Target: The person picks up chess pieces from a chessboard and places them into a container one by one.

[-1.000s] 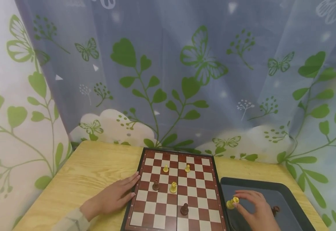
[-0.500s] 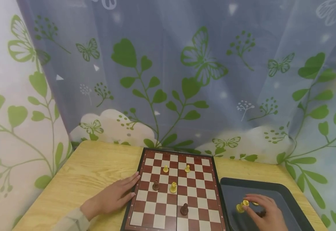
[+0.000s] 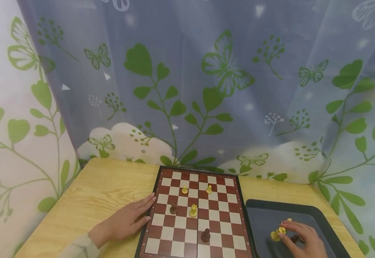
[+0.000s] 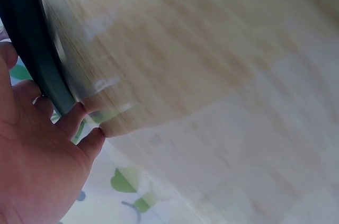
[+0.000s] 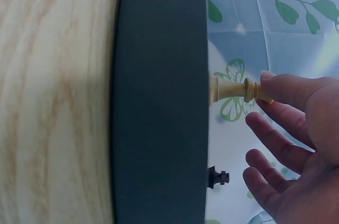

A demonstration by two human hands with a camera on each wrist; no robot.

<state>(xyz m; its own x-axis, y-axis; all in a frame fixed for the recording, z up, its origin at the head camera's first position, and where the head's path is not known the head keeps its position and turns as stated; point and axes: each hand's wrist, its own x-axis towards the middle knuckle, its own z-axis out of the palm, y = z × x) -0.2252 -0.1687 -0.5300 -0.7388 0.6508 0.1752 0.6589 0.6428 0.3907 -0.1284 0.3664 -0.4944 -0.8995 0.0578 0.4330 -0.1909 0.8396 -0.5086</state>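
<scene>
My right hand [image 3: 304, 240] pinches a yellow chess queen [image 3: 275, 235] by its flared crown, between thumb and forefinger. The queen leans over the dark tray [image 3: 261, 211]; in the right wrist view the tray wall hides its base, so contact with the tray floor cannot be told. Beside my fingers, a brown chess piece [image 5: 218, 177] shows above the tray wall. Another yellow piece [image 3: 289, 219] peeks out behind the hand. My left hand [image 3: 123, 220] rests with extended fingers against the left edge of the chessboard [image 3: 198, 215].
On the board stand two yellow pawns [image 3: 184, 190], a taller yellow piece [image 3: 193, 210], a brown piece [image 3: 173, 208] and another darker brown piece [image 3: 205, 235]. The wooden table [image 3: 116, 179] ends at a patterned curtain [image 3: 181, 71]. The tray adjoins the board's right side.
My right hand has moved rightward over the tray, still pinching the yellow queen. My left hand and the pieces on the board have stayed put.
</scene>
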